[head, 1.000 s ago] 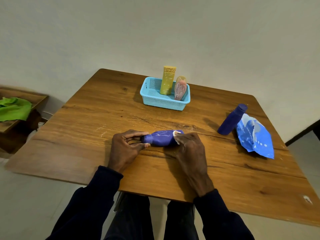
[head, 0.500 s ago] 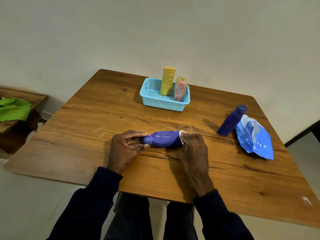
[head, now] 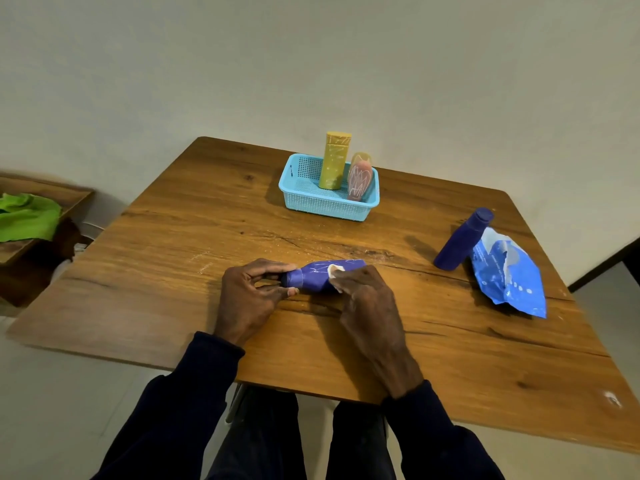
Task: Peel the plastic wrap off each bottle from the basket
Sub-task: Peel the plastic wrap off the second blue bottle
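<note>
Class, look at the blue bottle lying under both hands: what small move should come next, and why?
Probably the right hand should pull the white bit of wrap along the lying blue bottle, away from the cap end. The left hand pinches that end, steadying it, and creased wrap shows on the body.
</note>
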